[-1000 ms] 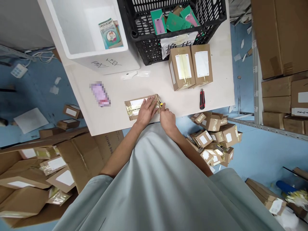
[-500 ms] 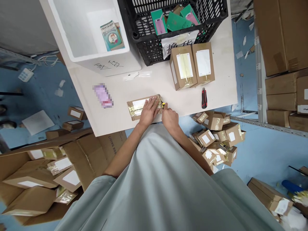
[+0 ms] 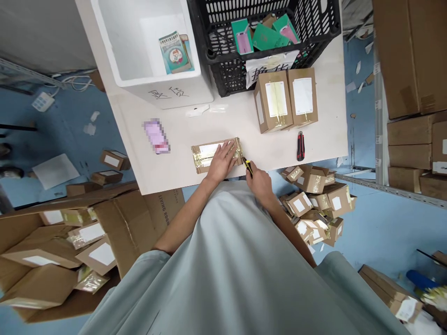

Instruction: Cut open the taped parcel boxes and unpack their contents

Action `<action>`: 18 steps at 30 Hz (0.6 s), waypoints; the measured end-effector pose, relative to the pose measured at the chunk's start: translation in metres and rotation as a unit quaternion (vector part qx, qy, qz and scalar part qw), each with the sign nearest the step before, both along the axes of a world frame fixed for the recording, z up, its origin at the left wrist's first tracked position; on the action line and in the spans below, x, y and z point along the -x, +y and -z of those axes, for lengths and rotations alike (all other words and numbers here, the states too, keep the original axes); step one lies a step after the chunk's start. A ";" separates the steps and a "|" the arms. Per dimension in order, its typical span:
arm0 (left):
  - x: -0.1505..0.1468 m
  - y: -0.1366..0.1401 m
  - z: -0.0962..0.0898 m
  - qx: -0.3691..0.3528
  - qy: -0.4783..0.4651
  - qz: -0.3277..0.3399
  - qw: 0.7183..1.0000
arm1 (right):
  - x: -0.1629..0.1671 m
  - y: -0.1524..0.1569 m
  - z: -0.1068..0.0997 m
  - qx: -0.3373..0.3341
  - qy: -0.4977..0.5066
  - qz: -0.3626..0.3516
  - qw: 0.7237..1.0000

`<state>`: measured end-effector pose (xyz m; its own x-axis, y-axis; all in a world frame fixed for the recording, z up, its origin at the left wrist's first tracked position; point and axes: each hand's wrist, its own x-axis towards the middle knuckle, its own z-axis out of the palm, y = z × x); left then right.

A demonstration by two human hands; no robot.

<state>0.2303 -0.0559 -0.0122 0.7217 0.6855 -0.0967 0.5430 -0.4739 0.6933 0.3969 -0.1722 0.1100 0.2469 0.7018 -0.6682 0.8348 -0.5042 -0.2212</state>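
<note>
A small taped cardboard box (image 3: 203, 160) with a white label lies flat near the front edge of the table (image 3: 174, 179). Spread over its right half, my left hand (image 3: 222, 161) presses down with the fingers stretched out. My right hand (image 3: 261, 184) is closed round a yellow-and-black utility knife (image 3: 248, 166). The knife's tip points at the right end of the box; whether it touches the cardboard I cannot tell. Farther right on the table lies a second utility knife (image 3: 301, 146), red and black.
Two labelled boxes (image 3: 277, 103) stand before a black crate (image 3: 226, 77) holding green packages. A white bin (image 3: 139, 95) with booklets is at back left, a blurred purple item (image 3: 156, 135) below it. Parcels are heaped on the floor at right (image 3: 316, 195) and in a large carton (image 3: 122, 223).
My right hand with the knife has drawn back right and down from the box end, so more of the knife shows. My left hand stays on the box; the whole view has shifted slightly.
</note>
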 end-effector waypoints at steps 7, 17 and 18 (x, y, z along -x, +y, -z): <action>0.014 -0.011 -0.025 -0.042 0.059 -0.004 0.997 | -0.050 0.012 0.073 -0.004 -0.070 0.094 0.993; 0.054 -0.010 -0.049 -0.065 0.190 -0.045 0.979 | -0.047 0.039 0.082 -0.261 0.031 -0.041 0.964; 0.051 -0.009 -0.050 -0.068 0.199 -0.042 0.977 | -0.043 0.048 0.080 -0.283 0.063 -0.082 0.953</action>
<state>0.1788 -0.0648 0.0382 0.5866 0.7665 -0.2615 0.7972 -0.4896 0.3532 0.4399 -0.1241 0.0297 0.0449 0.9811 -0.1880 0.8408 -0.1387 -0.5232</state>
